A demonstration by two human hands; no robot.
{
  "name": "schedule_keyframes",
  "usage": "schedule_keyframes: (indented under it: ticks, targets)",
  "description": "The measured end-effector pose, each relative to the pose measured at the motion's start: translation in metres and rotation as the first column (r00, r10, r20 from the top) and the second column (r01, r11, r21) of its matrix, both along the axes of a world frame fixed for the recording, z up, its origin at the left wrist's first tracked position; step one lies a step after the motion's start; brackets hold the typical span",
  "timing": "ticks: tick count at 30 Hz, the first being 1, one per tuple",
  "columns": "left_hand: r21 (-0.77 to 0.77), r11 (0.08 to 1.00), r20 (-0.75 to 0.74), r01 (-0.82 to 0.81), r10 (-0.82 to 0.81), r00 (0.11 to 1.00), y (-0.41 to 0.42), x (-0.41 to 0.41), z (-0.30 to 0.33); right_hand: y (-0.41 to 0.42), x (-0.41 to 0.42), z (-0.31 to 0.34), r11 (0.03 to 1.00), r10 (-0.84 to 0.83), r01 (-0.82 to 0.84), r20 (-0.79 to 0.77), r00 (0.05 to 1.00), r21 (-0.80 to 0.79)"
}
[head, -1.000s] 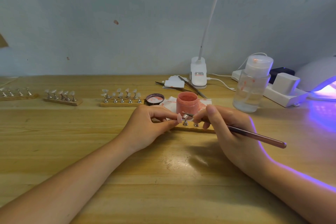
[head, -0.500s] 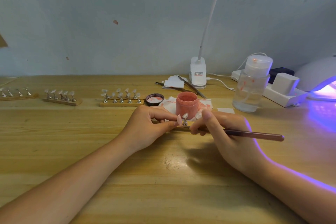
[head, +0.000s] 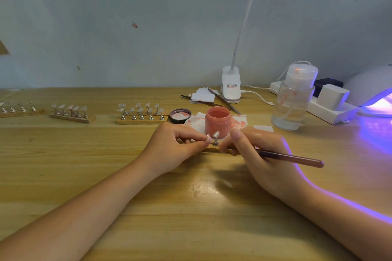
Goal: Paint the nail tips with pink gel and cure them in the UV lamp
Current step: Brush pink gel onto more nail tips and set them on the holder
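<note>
Left hand (head: pixel 174 146) pinching small pale plastic nail tip (head: pixel 209 138), light and slippery; best held by edges. Right hand (head: pixel 261 154) closed around slim brown brush (head: pixel 290 158).

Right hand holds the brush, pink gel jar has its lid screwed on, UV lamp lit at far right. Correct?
Not quite: the head view shows the small pink gel jar open, its dark round lid lying on the wooden table to its left. The rest holds: the right hand holds the slim reddish-brown brush, and the white domed UV lamp glows at far right.

Both forearms are resting on the surface; left hand (head: pixel 174 146) is pinching with fingertips, right hand (head: pixel 261 154) is curling closed.
</note>
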State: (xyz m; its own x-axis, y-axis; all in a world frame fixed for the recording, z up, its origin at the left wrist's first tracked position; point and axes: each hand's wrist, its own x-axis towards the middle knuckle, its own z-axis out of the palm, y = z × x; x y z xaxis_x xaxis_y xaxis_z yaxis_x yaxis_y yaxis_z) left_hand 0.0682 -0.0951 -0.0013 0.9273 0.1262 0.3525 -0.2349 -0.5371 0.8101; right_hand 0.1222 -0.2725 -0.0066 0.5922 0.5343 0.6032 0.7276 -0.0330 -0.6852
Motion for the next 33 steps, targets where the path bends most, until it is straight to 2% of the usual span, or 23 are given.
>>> schedule_keyframes:
  ticks: [2,4,6,10,14,17,21,24,28,33]
  targets:
    - [0.0,1.0,-0.001,-0.007,0.007,1.0,0.0,-0.0003,0.0,-0.001,-0.0002,-0.0008,0.999,0.014,-0.011,-0.046,0.999,0.049]
    - [-0.005,1.0,-0.001,-0.015,0.015,1.0,0.0005,0.0001,-0.0001,-0.0012,-0.0002,0.0002,0.998,-0.003,0.003,0.001,1.0,0.064]
    - [-0.002,1.0,-0.005,-0.013,0.013,1.0,0.0005,0.0005,-0.0007,-0.0006,0.0003,0.0007,0.999,-0.034,0.033,0.055,0.998,0.014]
    - [0.003,1.0,-0.014,-0.02,0.02,1.0,0.0007,0.0003,-0.0011,-0.0014,-0.0004,-0.0008,0.999,-0.005,0.006,-0.018,1.0,0.052]
    - [0.008,1.0,-0.022,-0.012,0.013,1.0,0.0008,0.0011,-0.001,0.0001,0.0009,0.0009,1.0,-0.021,0.021,0.041,0.999,0.01]
    - [-0.003,1.0,-0.015,-0.008,0.008,1.0,0.0011,0.001,-0.0019,-0.0005,0.0001,-0.0005,0.999,-0.005,0.006,-0.014,1.0,0.043]
    - [-0.02,1.0,-0.014,0.01,-0.01,1.0,0.0014,0.0014,-0.0021,0.0,0.001,0.0009,0.999,-0.039,0.036,0.076,0.996,0.034]
    - [-0.026,0.999,-0.002,0.022,-0.023,1.0,0.0013,0.0011,-0.0022,-0.0006,0.0009,-0.0009,0.999,-0.017,0.018,-0.015,1.0,0.047]
    - [-0.037,0.999,0.004,0.025,-0.025,1.0,0.0007,0.0016,-0.0023,0.0002,0.0009,0.0009,0.998,-0.031,0.028,0.059,0.998,0.048]
    - [-0.064,0.998,-0.004,0.026,-0.026,1.0,0.0011,0.0018,-0.0031,-0.0016,-0.0008,-0.0012,0.996,0.018,-0.014,-0.037,0.999,0.09]
